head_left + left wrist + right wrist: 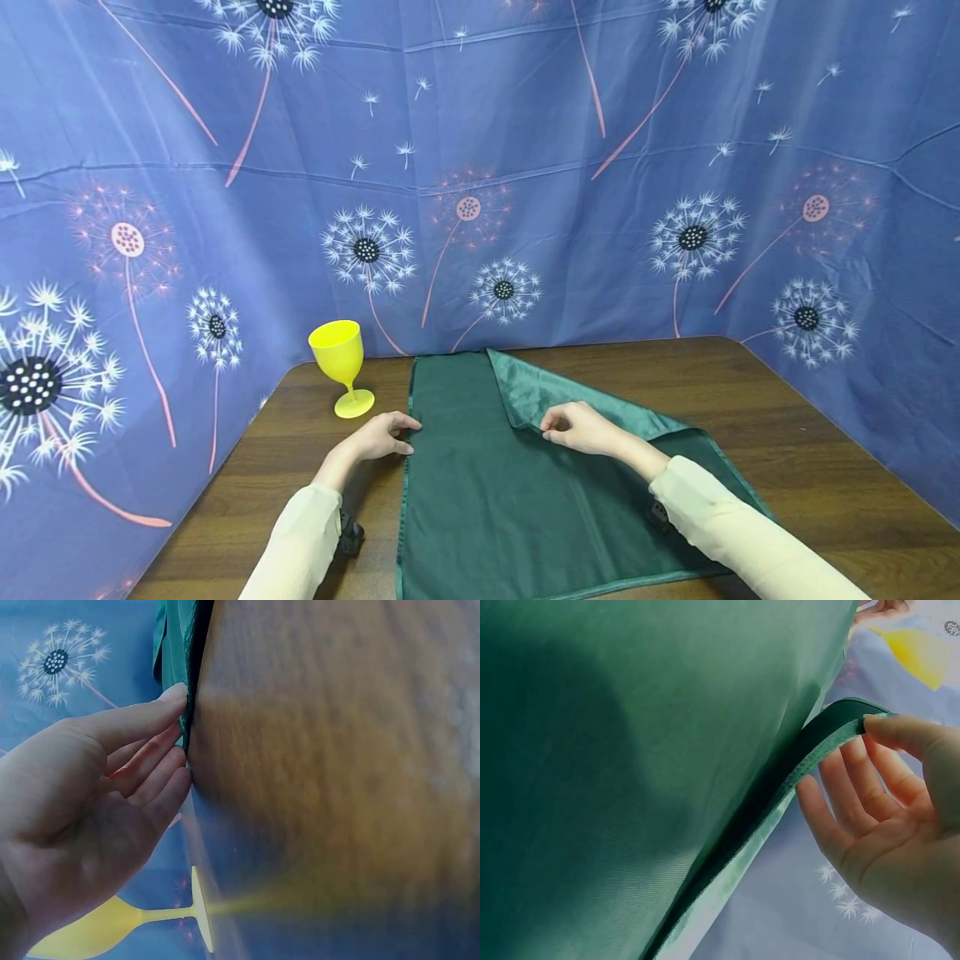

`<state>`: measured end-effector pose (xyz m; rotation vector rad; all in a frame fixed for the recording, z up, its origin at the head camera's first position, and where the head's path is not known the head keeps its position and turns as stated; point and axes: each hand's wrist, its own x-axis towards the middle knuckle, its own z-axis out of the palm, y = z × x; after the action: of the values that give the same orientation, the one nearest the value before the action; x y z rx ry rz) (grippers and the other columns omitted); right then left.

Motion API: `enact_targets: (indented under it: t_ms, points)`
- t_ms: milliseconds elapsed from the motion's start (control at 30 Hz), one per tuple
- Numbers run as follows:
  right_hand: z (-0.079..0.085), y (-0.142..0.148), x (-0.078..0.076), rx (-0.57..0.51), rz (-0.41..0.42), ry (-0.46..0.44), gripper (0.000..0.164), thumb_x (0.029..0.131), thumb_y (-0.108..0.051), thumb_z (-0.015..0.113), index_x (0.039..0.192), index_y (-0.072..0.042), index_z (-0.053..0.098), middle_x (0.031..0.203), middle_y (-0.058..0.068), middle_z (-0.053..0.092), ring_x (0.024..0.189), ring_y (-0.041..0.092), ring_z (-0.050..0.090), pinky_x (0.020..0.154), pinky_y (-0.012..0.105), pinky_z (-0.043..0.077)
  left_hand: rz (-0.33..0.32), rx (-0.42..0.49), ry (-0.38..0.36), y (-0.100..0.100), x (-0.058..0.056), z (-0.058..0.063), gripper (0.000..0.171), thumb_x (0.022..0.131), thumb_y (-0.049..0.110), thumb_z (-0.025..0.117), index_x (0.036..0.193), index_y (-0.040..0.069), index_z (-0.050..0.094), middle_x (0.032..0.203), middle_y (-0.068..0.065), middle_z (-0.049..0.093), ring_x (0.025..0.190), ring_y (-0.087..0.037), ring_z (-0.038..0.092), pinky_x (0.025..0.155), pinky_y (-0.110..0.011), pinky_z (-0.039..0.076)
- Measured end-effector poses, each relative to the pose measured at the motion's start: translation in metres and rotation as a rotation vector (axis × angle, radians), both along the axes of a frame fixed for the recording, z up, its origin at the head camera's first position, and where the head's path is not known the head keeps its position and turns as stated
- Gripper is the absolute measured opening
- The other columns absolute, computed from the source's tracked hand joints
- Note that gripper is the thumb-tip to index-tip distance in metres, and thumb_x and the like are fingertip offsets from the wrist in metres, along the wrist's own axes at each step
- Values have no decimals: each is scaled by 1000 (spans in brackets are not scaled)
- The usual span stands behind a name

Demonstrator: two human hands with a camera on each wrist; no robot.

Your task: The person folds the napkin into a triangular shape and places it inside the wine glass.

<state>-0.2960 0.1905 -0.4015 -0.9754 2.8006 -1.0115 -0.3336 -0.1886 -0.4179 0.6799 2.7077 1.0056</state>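
Observation:
A dark green cloth [480, 492] with a satin border lies on the wooden table, its far right corner folded back toward the middle so the shinier underside [577, 387] shows. My right hand [581, 427] pinches that corner between thumb and fingers, slightly raised off the cloth below. In the right wrist view the thumb [904, 735] presses on the lifted hem [832, 739]. At the cloth's left edge, my left hand [375, 437] rests with thumb and forefinger spread apart. The left wrist view shows its fingertips [176, 694] touching the edge.
A yellow plastic goblet [339, 358] stands upright on the table [825, 467], beyond my left hand and left of the cloth. Behind the table hangs a blue curtain [585, 250] printed with dandelions.

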Motion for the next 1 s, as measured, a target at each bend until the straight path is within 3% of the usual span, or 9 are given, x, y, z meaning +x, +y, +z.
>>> enact_targets:
  t_ms: [333, 467, 667, 1000]
  points:
    - [4, -9, 7, -4, -15, 54, 8, 88, -8, 62, 93, -4, 68, 83, 1, 68, 71, 3, 59, 63, 21, 49, -7, -3, 12, -2, -3, -3, 35, 80, 4, 72, 114, 0, 63, 120, -16, 59, 117, -38, 51, 100, -51, 40]
    - [4, -13, 10, -22, -7, 51, 10, 89, -8, 62, 94, -2, 67, 85, 5, 68, 72, 4, 59, 64, 21, 49, 19, -6, 3, 0, -3, -3, 36, 80, 6, 71, 115, 2, 63, 123, -16, 58, 119, -38, 50, 100, -50, 40]
    - [2, -18, 12, -50, 0, 57, 11, 90, -11, 62, 94, -2, 67, 85, 3, 68, 72, 6, 60, 63, 22, 49, 60, -6, -12, 2, -1, -3, 39, 81, 6, 71, 119, 5, 62, 127, -18, 56, 121, -39, 49, 100, -50, 40]
    - [2, -30, 19, -58, 41, 72, 12, 90, -10, 61, 93, -1, 67, 85, 7, 68, 71, 6, 60, 62, 21, 49, -26, 12, 10, -1, -3, -4, 46, 81, 6, 70, 123, -4, 55, 126, -21, 57, 122, -40, 47, 102, -50, 38]
